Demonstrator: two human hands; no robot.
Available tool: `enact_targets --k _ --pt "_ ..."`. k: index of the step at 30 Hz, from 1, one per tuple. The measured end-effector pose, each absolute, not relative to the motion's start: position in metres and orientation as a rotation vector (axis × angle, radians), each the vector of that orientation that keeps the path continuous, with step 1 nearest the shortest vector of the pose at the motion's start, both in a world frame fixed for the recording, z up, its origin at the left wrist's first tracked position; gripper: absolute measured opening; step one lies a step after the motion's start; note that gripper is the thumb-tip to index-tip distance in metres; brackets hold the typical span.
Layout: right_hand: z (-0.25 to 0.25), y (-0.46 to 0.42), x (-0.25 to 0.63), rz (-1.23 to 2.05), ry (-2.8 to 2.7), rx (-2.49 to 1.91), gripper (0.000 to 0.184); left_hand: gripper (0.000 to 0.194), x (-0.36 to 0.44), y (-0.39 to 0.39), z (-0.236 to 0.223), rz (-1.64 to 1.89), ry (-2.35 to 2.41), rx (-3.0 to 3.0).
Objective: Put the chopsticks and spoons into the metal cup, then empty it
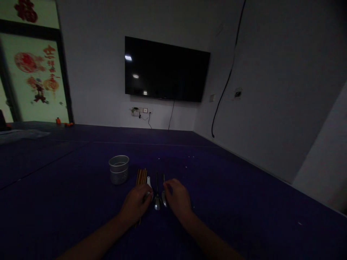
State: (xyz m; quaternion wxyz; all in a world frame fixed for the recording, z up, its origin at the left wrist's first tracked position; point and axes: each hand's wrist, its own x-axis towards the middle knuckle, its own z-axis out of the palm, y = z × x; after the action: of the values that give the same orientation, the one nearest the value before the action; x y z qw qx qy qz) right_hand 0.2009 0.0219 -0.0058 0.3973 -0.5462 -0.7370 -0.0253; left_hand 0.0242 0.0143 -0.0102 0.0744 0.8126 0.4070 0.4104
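Note:
My left hand point(138, 200) reaches over a row of wooden chopsticks point(141, 176). Its closed fingers are on a white spoon point(149, 180), whose bowl they partly cover. On the other side, my right hand point(177, 196) has its fingers closed at the handle of a metal spoon point(164, 199). Between the two hands lies another metal spoon point(157, 204), bowl toward me, with neither hand on it. A round metal cup point(119, 169) stands upright to the left of the chopsticks. My left hand and forearm hide the chopsticks' lower part.
All of this rests on a wide dark blue surface point(81, 202) with small pale specks. At its far left are small orange items point(58, 121) and a clear plastic sheet point(29, 134). A black cable point(226, 86) hangs down the right wall. A television point(166, 70) is on the far wall.

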Motion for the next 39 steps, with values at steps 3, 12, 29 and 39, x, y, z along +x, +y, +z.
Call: enact_targets --k 3,12,29,39 --pt "-0.0033 0.0181 0.199 -0.087 -1.903 -1.362 0.031 0.018 0.024 0.0145 -0.0104 1.231 1.223 2.432" --pt "-0.0009 0.0121 0.1958 -0.121 -1.957 -1.345 0.036 0.019 0.0232 0.0123 -0.0082 1.416 1.237 2.368" --pt "-0.0047 0.0145 0.1958 -0.138 -2.056 -1.353 0.034 0.019 0.0231 0.0163 -0.0118 1.378 1.215 2.361" --pt "-0.0053 0.0141 0.1937 -0.131 -2.145 -1.408 0.03 0.019 0.0233 0.0151 -0.0105 1.214 1.338 2.388"
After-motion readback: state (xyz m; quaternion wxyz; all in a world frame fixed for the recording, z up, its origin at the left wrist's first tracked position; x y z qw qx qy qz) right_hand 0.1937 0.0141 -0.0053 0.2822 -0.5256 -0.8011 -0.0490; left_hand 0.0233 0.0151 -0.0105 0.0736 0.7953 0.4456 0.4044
